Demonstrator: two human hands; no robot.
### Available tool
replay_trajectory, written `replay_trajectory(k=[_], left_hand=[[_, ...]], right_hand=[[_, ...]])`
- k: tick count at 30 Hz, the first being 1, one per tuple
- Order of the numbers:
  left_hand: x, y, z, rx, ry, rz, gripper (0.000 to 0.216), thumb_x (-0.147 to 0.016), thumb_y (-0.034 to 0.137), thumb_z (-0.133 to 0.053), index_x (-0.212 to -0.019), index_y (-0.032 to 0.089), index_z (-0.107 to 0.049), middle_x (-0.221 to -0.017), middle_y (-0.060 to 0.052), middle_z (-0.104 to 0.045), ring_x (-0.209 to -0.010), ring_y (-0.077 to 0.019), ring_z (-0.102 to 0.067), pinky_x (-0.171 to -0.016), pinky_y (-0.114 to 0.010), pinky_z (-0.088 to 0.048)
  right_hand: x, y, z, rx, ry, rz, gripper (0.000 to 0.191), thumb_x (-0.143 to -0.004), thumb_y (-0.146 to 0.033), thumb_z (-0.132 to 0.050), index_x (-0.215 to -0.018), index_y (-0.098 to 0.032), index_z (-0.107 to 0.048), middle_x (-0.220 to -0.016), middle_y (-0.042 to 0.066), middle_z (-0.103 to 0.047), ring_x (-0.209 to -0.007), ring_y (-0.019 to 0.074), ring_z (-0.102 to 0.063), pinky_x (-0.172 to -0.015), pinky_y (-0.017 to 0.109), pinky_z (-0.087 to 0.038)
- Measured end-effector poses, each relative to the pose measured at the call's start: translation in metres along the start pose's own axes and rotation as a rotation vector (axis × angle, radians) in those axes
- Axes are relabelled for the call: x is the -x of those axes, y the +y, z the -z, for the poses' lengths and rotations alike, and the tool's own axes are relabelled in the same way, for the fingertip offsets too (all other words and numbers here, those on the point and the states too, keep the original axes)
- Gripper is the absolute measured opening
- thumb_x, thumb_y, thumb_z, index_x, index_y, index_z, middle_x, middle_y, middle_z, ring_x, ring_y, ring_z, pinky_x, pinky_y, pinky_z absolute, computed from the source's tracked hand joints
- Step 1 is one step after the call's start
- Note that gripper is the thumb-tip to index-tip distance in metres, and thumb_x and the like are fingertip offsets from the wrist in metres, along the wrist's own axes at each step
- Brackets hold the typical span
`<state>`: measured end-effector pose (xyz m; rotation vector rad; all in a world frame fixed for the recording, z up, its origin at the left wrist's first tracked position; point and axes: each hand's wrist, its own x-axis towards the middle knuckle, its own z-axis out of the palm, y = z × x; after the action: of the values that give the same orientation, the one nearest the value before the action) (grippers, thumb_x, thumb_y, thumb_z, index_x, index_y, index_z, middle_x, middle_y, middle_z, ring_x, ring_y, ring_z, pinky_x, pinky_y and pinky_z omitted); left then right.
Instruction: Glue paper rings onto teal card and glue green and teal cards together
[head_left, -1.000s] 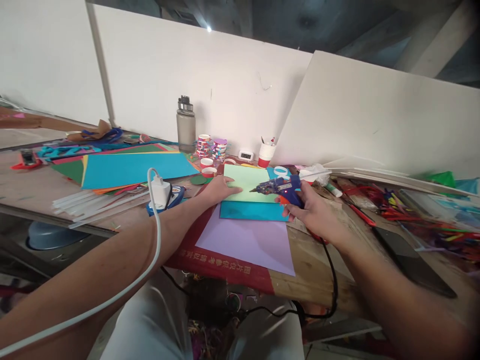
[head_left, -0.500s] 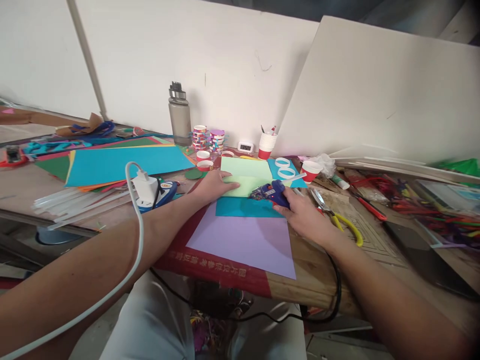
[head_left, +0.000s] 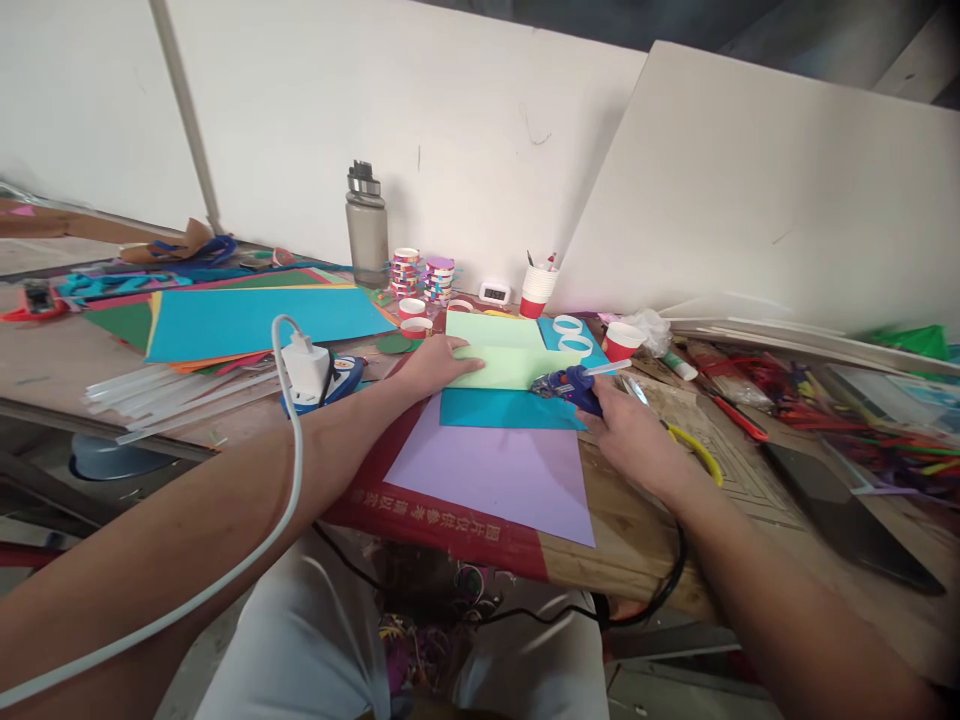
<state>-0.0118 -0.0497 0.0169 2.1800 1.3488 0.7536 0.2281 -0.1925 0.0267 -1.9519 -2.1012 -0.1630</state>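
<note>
My left hand (head_left: pixel 435 362) lies flat with fingers stretched on the left edge of a light green folded sheet (head_left: pixel 504 352). My right hand (head_left: pixel 634 435) is wrapped round a blue hot glue gun (head_left: pixel 567 383), its nozzle low at the right end of the green sheet's lower edge. Under the green sheet lies a teal sheet (head_left: pixel 510 409), and below that a lilac sheet (head_left: pixel 502 468) on a red mat (head_left: pixel 420 520). The gun's black cord (head_left: pixel 667 575) runs off the table edge.
A grey bottle (head_left: pixel 366 228), tape rolls (head_left: pixel 420 278), red-and-white cups (head_left: pixel 537 290) stand at the back. Coloured paper stack (head_left: pixel 255 320) and glue sticks (head_left: pixel 172 395) lie left. A white charger (head_left: pixel 306 366) with cable crosses my left arm. Yellow-handled scissors (head_left: pixel 694 448) and a dark phone (head_left: pixel 847 515) lie right.
The glue gun has come down from above the sheets to the green sheet's lower right edge. My left hand has stayed on the green sheet. The view tilted down slightly.
</note>
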Motion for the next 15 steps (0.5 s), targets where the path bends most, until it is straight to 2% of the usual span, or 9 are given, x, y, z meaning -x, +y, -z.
replay_trajectory(k=[4,9,15], left_hand=[[-0.002,-0.001,0.0,-0.006,-0.003,0.006,0.066,-0.067,0.054,-0.066,-0.114,0.009,-0.063,-0.12,-0.012,-0.063,-0.112,-0.0307,-0.056,-0.095,-0.032,-0.041],[-0.004,-0.004,0.0,0.016,0.02,0.008,0.064,-0.061,0.055,-0.07,-0.108,0.013,-0.066,-0.111,-0.009,-0.067,-0.109,-0.0311,-0.057,-0.09,-0.031,-0.044],[-0.006,-0.005,-0.001,-0.031,-0.015,0.017,0.069,-0.065,0.058,-0.065,-0.115,0.009,-0.062,-0.119,-0.012,-0.063,-0.11,-0.0305,-0.057,-0.094,-0.031,-0.042]], right_hand=[[-0.002,-0.003,-0.001,0.015,0.002,0.029,0.029,-0.088,-0.024,-0.042,-0.113,-0.012,-0.049,-0.107,0.018,-0.063,-0.096,0.0308,-0.058,-0.075,0.036,-0.041],[-0.001,0.009,0.007,0.033,-0.015,-0.108,0.029,-0.088,-0.029,-0.044,-0.114,-0.016,-0.05,-0.102,0.014,-0.066,-0.089,0.0274,-0.061,-0.069,0.031,-0.041],[0.0,0.024,0.018,0.127,0.008,-0.141,0.023,-0.087,-0.034,-0.048,-0.102,-0.019,-0.055,-0.094,0.012,-0.068,-0.087,0.0269,-0.061,-0.068,0.03,-0.04]])
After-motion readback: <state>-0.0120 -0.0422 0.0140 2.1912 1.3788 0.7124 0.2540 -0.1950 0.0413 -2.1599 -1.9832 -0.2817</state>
